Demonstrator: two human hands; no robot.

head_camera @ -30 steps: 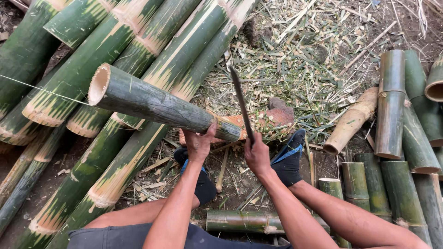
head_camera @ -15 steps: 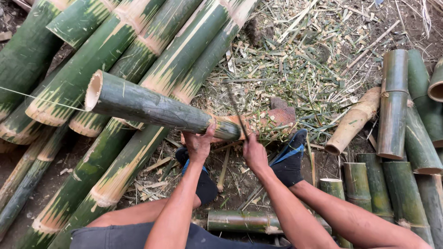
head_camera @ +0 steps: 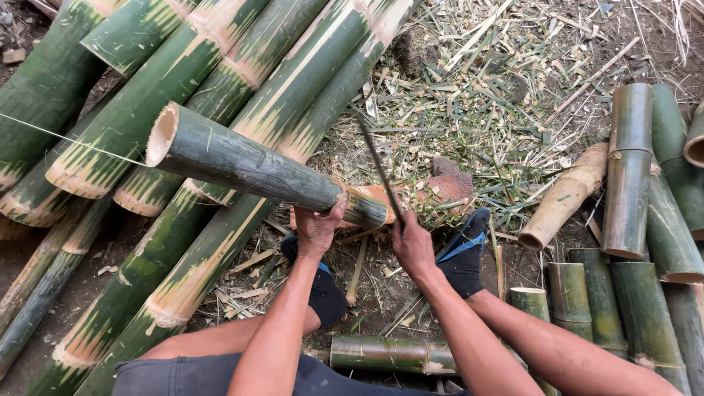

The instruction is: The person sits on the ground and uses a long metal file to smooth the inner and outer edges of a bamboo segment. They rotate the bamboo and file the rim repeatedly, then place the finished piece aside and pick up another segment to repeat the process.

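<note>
A thick green bamboo section (head_camera: pixel 249 167) lies slanted across a wooden chopping block (head_camera: pixel 440 192), its hollow cut end raised to the left. My left hand (head_camera: pixel 318 229) grips the section from below near its lower end. My right hand (head_camera: pixel 412 246) is closed on the handle of a long dark blade (head_camera: pixel 378 170), which stands almost upright with its edge at the bamboo's lower end. Both my feet, in dark socks, rest on the ground just below my hands.
Long green bamboo poles (head_camera: pixel 183 66) lie stacked at the left and top. Short cut bamboo pieces (head_camera: pixel 629 169) are piled at the right, and one short piece (head_camera: pixel 381 353) lies between my legs. Bamboo chips and slivers (head_camera: pixel 499 95) cover the dirt ground.
The blade came down against the bamboo's lower end half a second ago and now stands raised again. The bamboo section shifted slightly in my left hand.
</note>
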